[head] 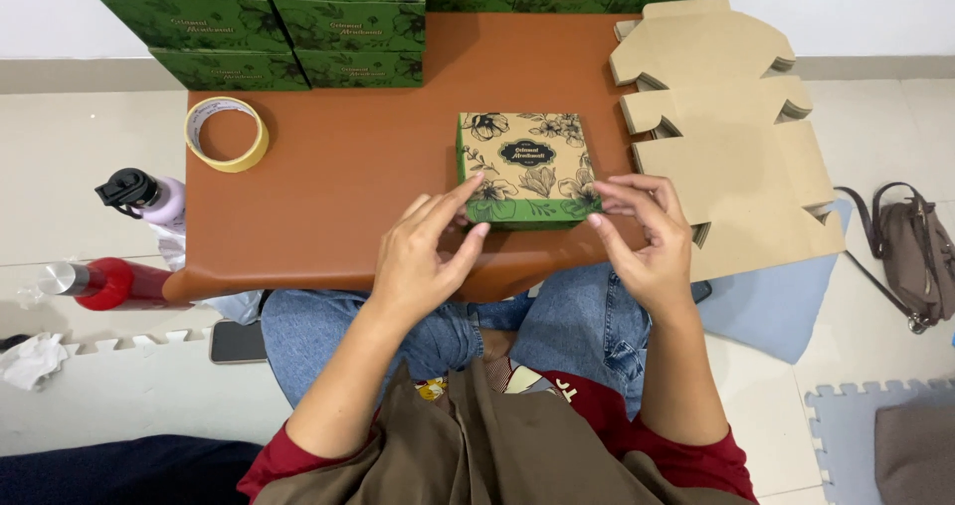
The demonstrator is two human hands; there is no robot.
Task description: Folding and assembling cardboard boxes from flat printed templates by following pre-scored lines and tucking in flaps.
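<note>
A small square box [527, 170] with a tan floral lid and green sides sits near the front edge of the low brown table [348, 167], the left hand [423, 256] touching its near left corner with loosely spread fingers and the right hand [647, 241] half open at its near right corner, neither one gripping it. The table stands on a pale tiled floor beside a white wall. I count one roll of yellow tape [227, 133], two bottles [139, 197] at the left, one grey bag [915, 256], one stack of flat cardboard blanks [726, 127], and several finished green boxes [348, 17] stacked at the back, partly cut off.
</note>
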